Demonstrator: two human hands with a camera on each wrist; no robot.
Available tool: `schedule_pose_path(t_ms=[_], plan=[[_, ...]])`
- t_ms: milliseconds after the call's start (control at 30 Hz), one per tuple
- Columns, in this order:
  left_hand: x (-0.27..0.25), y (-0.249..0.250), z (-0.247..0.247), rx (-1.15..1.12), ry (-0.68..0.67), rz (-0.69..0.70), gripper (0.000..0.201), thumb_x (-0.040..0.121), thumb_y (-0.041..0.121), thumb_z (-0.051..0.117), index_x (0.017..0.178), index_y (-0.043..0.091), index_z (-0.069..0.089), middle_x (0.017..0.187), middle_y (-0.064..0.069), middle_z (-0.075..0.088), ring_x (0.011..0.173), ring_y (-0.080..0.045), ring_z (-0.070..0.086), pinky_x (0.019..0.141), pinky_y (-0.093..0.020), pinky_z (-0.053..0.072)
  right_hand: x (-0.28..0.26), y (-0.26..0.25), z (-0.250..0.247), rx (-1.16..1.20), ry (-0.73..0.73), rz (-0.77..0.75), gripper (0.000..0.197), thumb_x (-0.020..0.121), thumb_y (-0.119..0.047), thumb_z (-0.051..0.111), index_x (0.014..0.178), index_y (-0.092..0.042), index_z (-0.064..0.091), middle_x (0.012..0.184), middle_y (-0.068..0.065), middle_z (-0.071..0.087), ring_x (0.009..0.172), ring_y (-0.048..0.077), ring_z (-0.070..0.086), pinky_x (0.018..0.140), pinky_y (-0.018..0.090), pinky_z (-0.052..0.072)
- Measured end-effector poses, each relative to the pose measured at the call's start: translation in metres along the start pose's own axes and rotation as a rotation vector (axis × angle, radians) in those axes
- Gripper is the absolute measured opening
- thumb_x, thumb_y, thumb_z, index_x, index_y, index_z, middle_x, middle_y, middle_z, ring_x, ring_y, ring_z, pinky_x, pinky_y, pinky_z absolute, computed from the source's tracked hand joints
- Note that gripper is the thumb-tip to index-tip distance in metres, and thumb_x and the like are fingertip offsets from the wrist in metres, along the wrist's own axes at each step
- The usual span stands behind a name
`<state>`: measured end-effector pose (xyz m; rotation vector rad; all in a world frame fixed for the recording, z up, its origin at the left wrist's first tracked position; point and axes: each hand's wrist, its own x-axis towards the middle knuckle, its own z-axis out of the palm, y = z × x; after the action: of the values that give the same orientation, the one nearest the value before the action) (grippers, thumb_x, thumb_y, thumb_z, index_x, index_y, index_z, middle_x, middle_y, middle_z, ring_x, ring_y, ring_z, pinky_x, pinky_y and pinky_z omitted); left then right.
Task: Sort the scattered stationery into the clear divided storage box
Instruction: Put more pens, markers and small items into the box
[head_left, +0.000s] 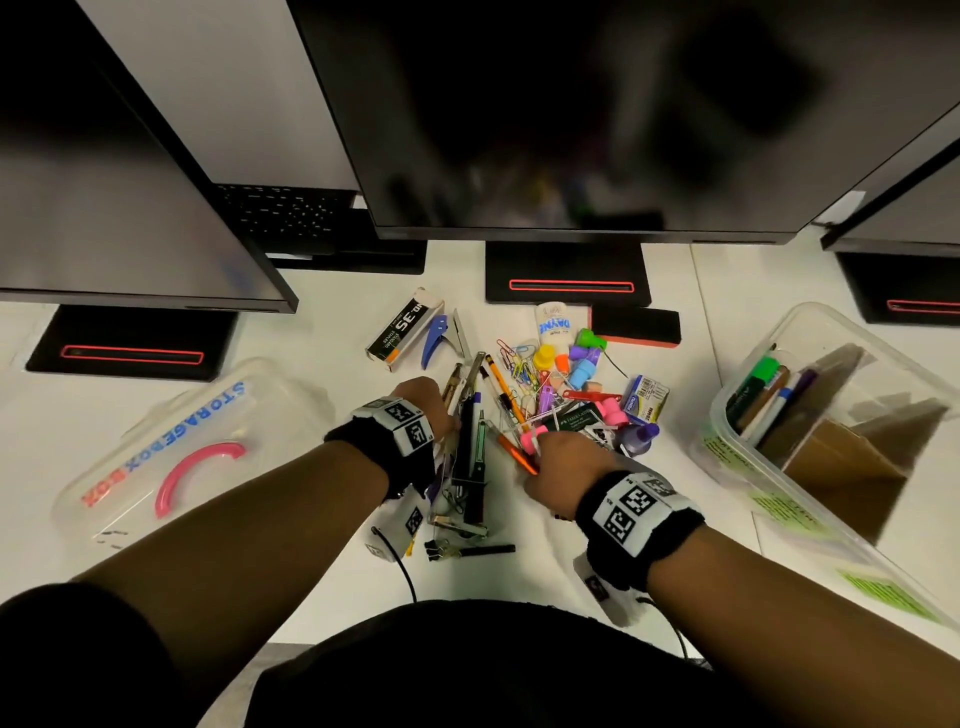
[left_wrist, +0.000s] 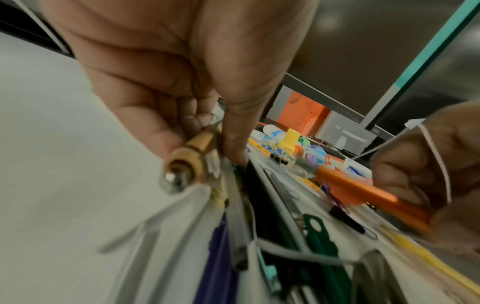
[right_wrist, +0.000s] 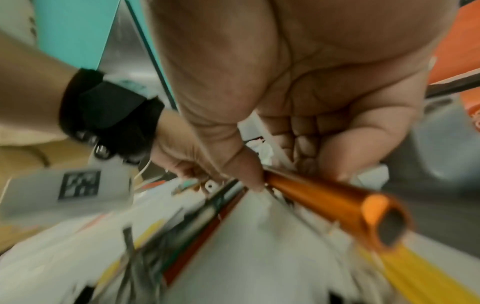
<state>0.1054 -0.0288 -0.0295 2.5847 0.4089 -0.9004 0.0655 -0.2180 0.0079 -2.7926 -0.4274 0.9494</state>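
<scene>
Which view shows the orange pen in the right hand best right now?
The right wrist view: the orange pen fills the frame, gripped by the right hand, its open end toward the camera. The left wrist view shows it side-on, slightly blurred. The head view shows only an orange sliver beside the hand.

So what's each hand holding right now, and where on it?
Right hand grips an orange pen partway along its barrel. Left hand pinches a gold-tipped pen near its end.

White counter (head_left: 291, 519) underfoot of it all, three dark monitors (head_left: 545, 119) looming along the far edge on black stands (head_left: 566, 275), black keyboard (head_left: 285, 213) tucked far left.
</scene>
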Motion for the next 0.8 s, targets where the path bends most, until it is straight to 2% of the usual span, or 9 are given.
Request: schedule_pose_path(t_ms=[67, 167, 267, 367, 433, 500, 567, 700, 800], plan=[[0.001, -0.002, -0.005, -0.007, 0.002, 0.000, 0.041, 0.079, 0.044, 0.067, 0.092, 0.006, 0.060, 0.094, -0.012, 0.064, 0.094, -0.030, 0.064, 0.068, -0.029, 0.043, 0.002, 0.000, -0.011, 0.077, 0.049, 0.048, 0.020, 0.083, -0.031, 0.054, 0.087, -0.011, 0.050, 0.085, 0.005, 0.053, 0.080, 0.023, 0.055, 0.059, 0.025, 0.040], [0.004, -0.007, -0.012, -0.069, 0.015, -0.011, 0.039, 0.084, 0.043, 0.062, 0.093, 0.006, 0.059, 0.097, -0.011, 0.068, 0.094, -0.028, 0.065, 0.079, -0.033, 0.052, 0.006, 0.000, -0.026, 0.159, 0.137, 0.108, 0.023, 0.086, -0.032, 0.054, 0.088, -0.010, 0.049, 0.076, 0.000, 0.048, 0.078, 0.022, 0.052, 0.049, 0.023, 0.033], [0.005, -0.009, -0.018, -0.113, 0.044, -0.025, 0.032, 0.092, 0.028, 0.053, 0.108, 0.000, 0.057, 0.112, -0.016, 0.064, 0.104, -0.032, 0.062, 0.090, -0.037, 0.051, 0.014, 0.003, -0.036, 0.213, 0.169, 0.179, 0.024, 0.088, -0.030, 0.053, 0.092, -0.007, 0.050, 0.075, 0.000, 0.045, 0.079, 0.022, 0.048, 0.048, 0.022, 0.028], [0.003, -0.007, -0.021, -0.160, 0.115, 0.018, 0.028, 0.094, 0.017, 0.043, 0.112, 0.000, 0.057, 0.115, -0.015, 0.063, 0.107, -0.033, 0.060, 0.094, -0.037, 0.048, 0.025, 0.010, -0.041, 0.295, 0.195, 0.256, 0.032, 0.090, -0.028, 0.051, 0.105, 0.000, 0.054, 0.091, 0.011, 0.053, 0.084, 0.025, 0.053, 0.063, 0.027, 0.040], [0.002, -0.004, -0.019, -0.165, 0.121, 0.072, 0.026, 0.093, 0.015, 0.042, 0.109, 0.003, 0.059, 0.113, -0.013, 0.062, 0.108, -0.032, 0.058, 0.090, -0.035, 0.046, 0.029, 0.015, -0.045, 0.336, 0.216, 0.290, 0.028, 0.091, -0.025, 0.050, 0.103, 0.000, 0.054, 0.100, 0.016, 0.061, 0.091, 0.029, 0.062, 0.071, 0.031, 0.048], [0.000, -0.001, -0.017, -0.144, 0.107, 0.129, 0.022, 0.091, 0.016, 0.044, 0.101, 0.005, 0.059, 0.107, -0.014, 0.063, 0.100, -0.030, 0.059, 0.084, -0.035, 0.047, 0.032, 0.019, -0.049, 0.264, 0.221, 0.308, 0.024, 0.093, -0.019, 0.047, 0.108, 0.000, 0.054, 0.113, 0.019, 0.062, 0.103, 0.032, 0.062, 0.078, 0.031, 0.048], [-0.003, 0.002, -0.013, -0.085, 0.086, 0.131, 0.015, 0.089, 0.020, 0.048, 0.094, 0.007, 0.055, 0.105, -0.013, 0.063, 0.093, -0.029, 0.058, 0.076, -0.032, 0.047, 0.035, 0.020, -0.051, 0.199, 0.229, 0.310, 0.032, 0.094, -0.013, 0.047, 0.121, 0.003, 0.049, 0.122, 0.019, 0.058, 0.113, 0.032, 0.058, 0.088, 0.033, 0.047], [-0.001, 0.004, -0.008, 0.057, 0.072, 0.121, 0.026, 0.089, 0.026, 0.055, 0.105, 0.005, 0.057, 0.110, -0.013, 0.063, 0.100, -0.029, 0.060, 0.071, -0.028, 0.041, 0.040, 0.015, -0.053, 0.244, 0.287, 0.305, 0.053, 0.091, -0.014, 0.056, 0.138, -0.002, 0.034, 0.126, 0.016, 0.057, 0.115, 0.029, 0.057, 0.092, 0.033, 0.048], [0.001, 0.004, -0.003, 0.082, 0.068, 0.124, 0.027, 0.089, 0.026, 0.055, 0.105, 0.004, 0.058, 0.112, -0.014, 0.063, 0.102, -0.029, 0.061, 0.072, -0.027, 0.041, 0.045, 0.003, -0.057, 0.299, 0.335, 0.225, 0.053, 0.088, -0.002, 0.057, 0.138, -0.004, 0.039, 0.125, 0.015, 0.057, 0.116, 0.028, 0.056, 0.095, 0.033, 0.048]])
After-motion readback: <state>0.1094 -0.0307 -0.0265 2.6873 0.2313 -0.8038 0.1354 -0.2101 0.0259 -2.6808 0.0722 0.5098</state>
